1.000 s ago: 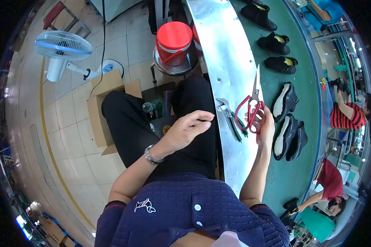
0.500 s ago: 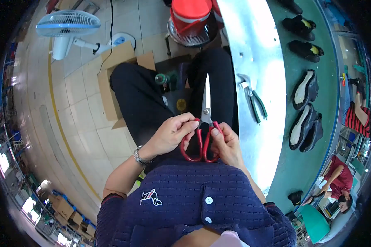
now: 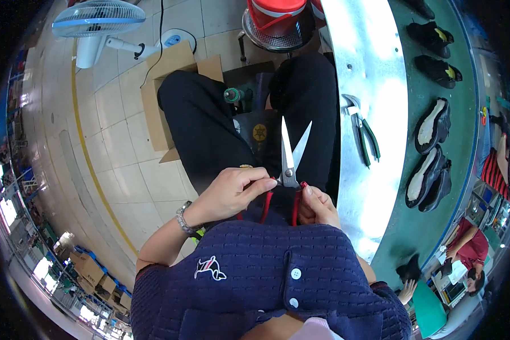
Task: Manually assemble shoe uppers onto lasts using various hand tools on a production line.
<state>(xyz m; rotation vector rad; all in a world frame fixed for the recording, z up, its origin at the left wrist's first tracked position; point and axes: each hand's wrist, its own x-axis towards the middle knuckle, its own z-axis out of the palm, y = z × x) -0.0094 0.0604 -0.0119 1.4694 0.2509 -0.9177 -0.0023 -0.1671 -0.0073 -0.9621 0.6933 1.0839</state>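
Left hand [image 3: 229, 192] was clamped on the scissors [image 3: 289, 171], thumb and forefinger pinching the left red handle just below the pivot. Right hand [image 3: 318, 207] was clamped on the other handle, thumb near its upper end, fingers curled; couldn't tell which of them pressed on it. Scissors hung in the air over the black trousers [image 3: 201, 122], close to the navy shirt [image 3: 255, 252], blades parted in a narrow V, tips pointing away from the body. Lower loops were partly hidden, so no read on contact there.

Handling, my judgement: stiff steel, no flex expected by hand, light to moderate weight, most of it probably around the pivot. Red grips looked smooth, so likely a bit slippery with damp fingers. Not fragile overall; thin tips were the weak spot if dropped. Best hold was on the red handles, one per hand or through the loops, skin clear of the edges and the gap by the pivot. Green-handled pliers [image 3: 358, 120] lay on the metal bench [image 3: 374, 73] to the right, untouched.
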